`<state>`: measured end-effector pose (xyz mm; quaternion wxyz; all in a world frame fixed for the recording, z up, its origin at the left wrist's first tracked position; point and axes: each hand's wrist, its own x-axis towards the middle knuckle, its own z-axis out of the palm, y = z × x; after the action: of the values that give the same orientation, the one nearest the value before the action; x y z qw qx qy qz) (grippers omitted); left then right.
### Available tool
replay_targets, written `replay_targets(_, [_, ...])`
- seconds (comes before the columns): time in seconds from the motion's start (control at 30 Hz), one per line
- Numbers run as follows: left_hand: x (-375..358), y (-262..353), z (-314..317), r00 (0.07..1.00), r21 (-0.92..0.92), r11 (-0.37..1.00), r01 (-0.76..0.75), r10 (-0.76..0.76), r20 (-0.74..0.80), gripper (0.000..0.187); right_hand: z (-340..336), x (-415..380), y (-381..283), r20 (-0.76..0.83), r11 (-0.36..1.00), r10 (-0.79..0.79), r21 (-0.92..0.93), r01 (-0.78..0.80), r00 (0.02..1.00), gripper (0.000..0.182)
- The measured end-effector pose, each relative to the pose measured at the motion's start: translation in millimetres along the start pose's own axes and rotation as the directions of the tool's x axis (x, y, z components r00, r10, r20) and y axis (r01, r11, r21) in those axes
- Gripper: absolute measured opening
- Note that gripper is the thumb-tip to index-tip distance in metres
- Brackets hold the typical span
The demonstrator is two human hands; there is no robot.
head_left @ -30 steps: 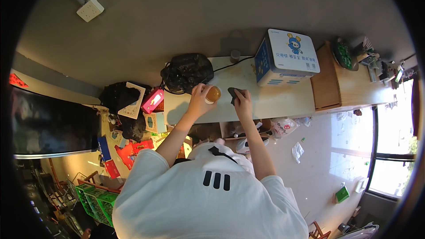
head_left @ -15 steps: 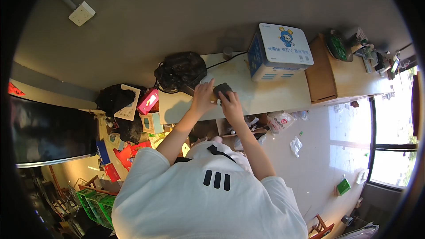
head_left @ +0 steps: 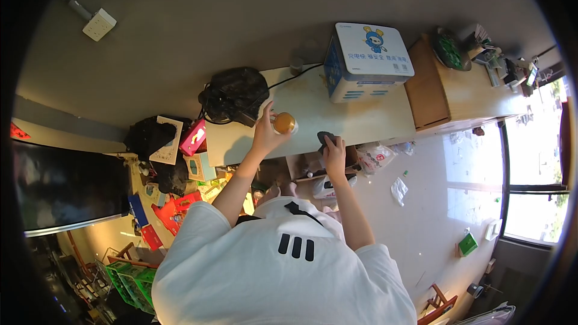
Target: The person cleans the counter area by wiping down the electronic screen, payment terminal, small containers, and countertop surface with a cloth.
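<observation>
A small jar [head_left: 285,123] with an amber top is over the front part of the pale counter [head_left: 373,121]; whether it touches the surface I cannot tell. The left hand [head_left: 268,132] has its grip curled round the jar's side. The right hand [head_left: 335,154], near the counter's front edge, has its grip pinching a dark cloth [head_left: 326,138], apart from the jar. A black bag [head_left: 235,96] sits on the counter just beyond the left hand, and a dark cable [head_left: 295,76] runs to a blue-and-white box [head_left: 370,54]. Beside the counter's right end stands a wooden cabinet [head_left: 427,93]. A grey wall [head_left: 241,12] rises behind. Plastic bags lie about the glossy floor [head_left: 433,168], with bright windows [head_left: 536,156] at far right and a dark screen [head_left: 72,189] at far left.
</observation>
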<state>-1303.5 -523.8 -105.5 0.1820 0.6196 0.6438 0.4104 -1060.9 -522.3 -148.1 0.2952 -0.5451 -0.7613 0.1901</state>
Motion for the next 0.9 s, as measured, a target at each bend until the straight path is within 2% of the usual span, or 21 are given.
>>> replay_targets(0.07, [-9,1,15,0.984,-0.286,0.942,0.178,-0.174,0.038,0.093,-10,-10,3,-0.026,0.999,0.004,0.045,-0.003,1.000,0.036])
replay_targets(0.1, [-14,-3,25,0.974,-0.379,0.898,0.222,-0.219,0.050,0.094,-16,-13,10,-0.027,0.999,0.001,0.046,0.000,1.000,0.036])
replay_targets(0.13, [-19,4,30,0.975,-0.378,0.899,0.220,-0.219,0.046,0.094,-23,-18,18,-0.037,0.999,-0.005,0.049,0.006,0.999,0.035])
replay_targets(0.23, [-33,40,49,0.949,-0.322,0.895,0.311,-0.312,0.049,0.091,-52,-34,48,-0.041,0.997,-0.015,0.073,0.018,0.999,0.034])
replay_targets(0.27, [-39,57,57,0.952,-0.328,0.895,0.301,-0.301,0.051,0.091,-65,-39,61,-0.038,0.996,-0.012,0.090,0.015,0.999,0.034])
replay_targets(0.33, [-54,89,77,0.994,0.086,0.990,0.109,-0.106,-0.040,0.090,-88,-54,85,-0.057,0.994,-0.041,0.099,0.046,0.998,0.033])
replay_targets(0.37, [-64,100,94,0.994,0.052,0.994,0.097,-0.094,-0.059,0.088,-98,-63,98,-0.059,0.992,-0.046,0.114,0.053,0.997,0.033])
replay_targets(0.4, [-78,113,112,0.983,0.006,0.985,0.175,-0.174,-0.061,0.085,-110,-72,112,-0.059,0.989,-0.054,0.134,0.062,0.997,0.033])
replay_targets(0.47, [-106,138,145,0.974,0.014,0.979,0.202,-0.200,-0.108,0.083,-137,-92,139,-0.023,0.983,-0.033,0.178,0.037,0.999,0.034])
replay_targets(0.53, [-123,166,167,0.989,0.144,0.980,0.135,-0.123,-0.088,0.083,-163,-104,160,-0.044,0.985,-0.038,0.170,0.045,0.998,0.033])
replay_targets(0.6, [-137,196,186,0.979,0.112,0.974,0.198,-0.191,-0.071,0.083,-187,-120,176,-0.038,0.979,0.030,0.205,-0.022,0.999,0.032])
replay_targets(0.67, [-139,227,194,0.988,0.112,0.986,0.120,-0.108,-0.110,0.082,-206,-124,185,-0.057,0.977,0.003,0.214,0.009,0.998,0.032])
replay_targets(0.73, [-140,249,202,0.989,0.143,0.982,0.120,-0.105,-0.107,0.082,-223,-121,189,-0.021,0.978,-0.050,0.203,0.053,0.999,0.032])
replay_targets(0.83, [-135,273,209,0.994,0.136,0.989,0.062,-0.049,-0.098,0.083,-236,-115,193,-0.097,0.974,-0.038,0.219,0.058,0.995,0.031])
replay_targets(0.9, [-132,290,213,0.997,0.218,0.976,0.018,0.000,-0.083,0.087,-240,-114,195,-0.160,0.977,-0.026,0.206,0.059,0.987,0.031])
